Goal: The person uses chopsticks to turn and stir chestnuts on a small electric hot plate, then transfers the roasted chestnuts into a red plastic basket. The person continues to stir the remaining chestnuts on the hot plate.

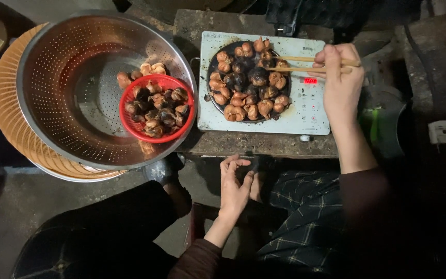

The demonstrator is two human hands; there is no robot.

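My right hand (339, 72) grips a pair of wooden chopsticks (295, 63) whose tips reach among browned and charred lumps of food (248, 82) on a round dark plate atop a white electric cooker (305, 111). My left hand (235, 185) hangs loose below the cooker's stand, fingers slightly curled, holding nothing. A small red plastic basket (131, 127) full of the same browned pieces sits inside a large perforated steel colander (68, 77), with a few loose pieces behind the basket.
The colander rests on an orange woven tray (6, 108) at the left. The cooker stands on a rough stone slab (254, 143). A white plug adapter (442, 132) lies at the right. My legs in dark and checked trousers fill the foreground.
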